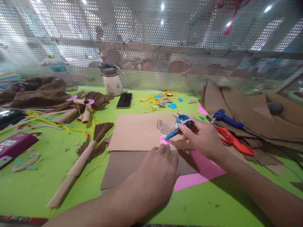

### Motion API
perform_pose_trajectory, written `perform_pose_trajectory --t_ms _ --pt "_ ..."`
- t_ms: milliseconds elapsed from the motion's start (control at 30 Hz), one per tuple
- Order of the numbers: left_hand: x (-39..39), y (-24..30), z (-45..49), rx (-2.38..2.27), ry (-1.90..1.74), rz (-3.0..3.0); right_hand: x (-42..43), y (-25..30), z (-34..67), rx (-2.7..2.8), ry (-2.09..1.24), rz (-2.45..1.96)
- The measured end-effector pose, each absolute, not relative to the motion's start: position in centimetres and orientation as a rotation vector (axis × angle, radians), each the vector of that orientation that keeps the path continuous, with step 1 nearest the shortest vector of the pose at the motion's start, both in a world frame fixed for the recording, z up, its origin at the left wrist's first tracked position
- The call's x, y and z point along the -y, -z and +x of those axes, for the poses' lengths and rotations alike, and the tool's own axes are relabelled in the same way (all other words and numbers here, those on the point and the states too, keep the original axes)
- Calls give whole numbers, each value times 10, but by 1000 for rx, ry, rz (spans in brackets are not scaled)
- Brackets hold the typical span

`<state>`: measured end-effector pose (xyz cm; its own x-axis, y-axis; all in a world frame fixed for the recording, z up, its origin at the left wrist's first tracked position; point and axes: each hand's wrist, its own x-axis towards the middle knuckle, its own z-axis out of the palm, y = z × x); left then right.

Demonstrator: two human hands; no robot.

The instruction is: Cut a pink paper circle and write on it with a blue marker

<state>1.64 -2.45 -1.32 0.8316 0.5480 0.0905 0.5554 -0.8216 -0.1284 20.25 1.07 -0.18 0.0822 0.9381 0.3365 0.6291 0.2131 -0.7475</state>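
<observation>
In my right hand (201, 135) is a blue marker (175, 131), held in a pinch with its tip against a small pink paper piece (165, 139). Blue writing shows on that piece. The curled fingers of my left hand (163, 164) press on the lower edge of the pink piece, and their tips are partly hidden. Beneath it lies a tan sheet of card (134, 130), overlapping a darker brown sheet (123, 167). A clear protractor (164, 126) and a blue roll of tape (182, 118) sit just beyond the marker.
Orange-handled scissors (236, 143), a blue-handled tool (228, 119) and brown card sheets (239, 110) lie at right. A paper-tube broom shape (80, 160) is at left. Farther back are a phone (124, 101), a bottle (111, 80) and blue paper stars (172, 106). A perforated screen (151, 47) stands behind.
</observation>
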Motion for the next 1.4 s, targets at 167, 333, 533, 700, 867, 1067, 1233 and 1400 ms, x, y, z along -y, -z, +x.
perform_pose_trajectory --t_ms 167,333,533,700,867,1067,1233,1400 --pt "25 14 16 872 84 -2877 -11 3 203 1618 -465 -1502" --pt "24 13 16 846 79 -2870 -12 4 202 1610 -453 -1496" --pt "23 9 19 843 67 -2845 -13 5 203 1636 -458 -1493" --pt "23 12 18 824 92 -2828 -12 5 203 1642 -455 -1499" --pt "24 14 16 825 111 -2825 -11 4 202 1636 -461 -1476" --pt "23 12 17 823 102 -2865 -12 5 207 1552 -464 -1425" --pt "22 14 16 803 150 -2841 -13 5 207 1538 -458 -1423" --pt "24 14 16 808 132 -2813 -12 4 202 1580 -464 -1454"
